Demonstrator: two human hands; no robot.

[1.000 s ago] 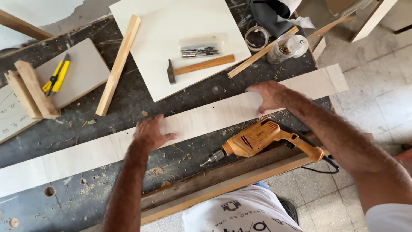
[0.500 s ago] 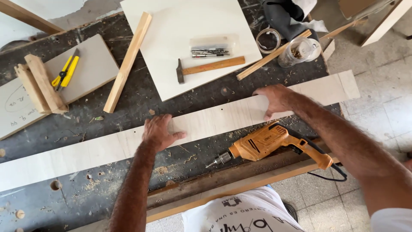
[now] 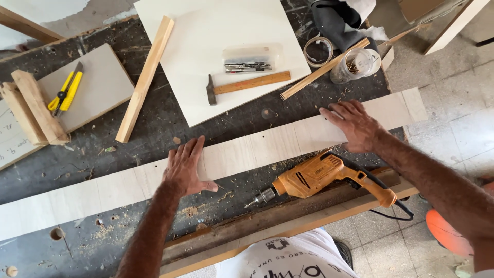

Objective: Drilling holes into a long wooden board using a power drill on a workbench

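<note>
Board [image 3: 257,149], a long pale strip with a faint wood grain and a few small drilled holes, is lying slantwise across the dark, scuffed tabletop [image 3: 154,128], reaching from the left edge of the head view to the right end of the bench. Both hands are resting flat on it, fingers spread wide and holding nothing: the left hand [image 3: 185,167] is pressing near the middle, the right hand [image 3: 355,123] near the right end. Compared with half a second ago, the right hand is sitting further over the board with its fingers now pointing left and splayed, and the left hand is lying a little flatter with its fingers stretched straighter; the board itself is keeping much the same line.

Just beside the board's near edge, an orange power drill [image 3: 319,177] is lying on its side among sawdust, its metal chuck pointing left and its black cord trailing off the bench. Beyond the board, a smooth white square panel [image 3: 180,51] is carrying a wooden-handled hammer [image 3: 247,83] and a clear plastic case of drill bits [image 3: 249,59]. A plain wooden batten [image 3: 145,78] is lying aslant to its left, and a yellow utility knife [image 3: 64,92] is sitting on a grey panel further left.
</note>
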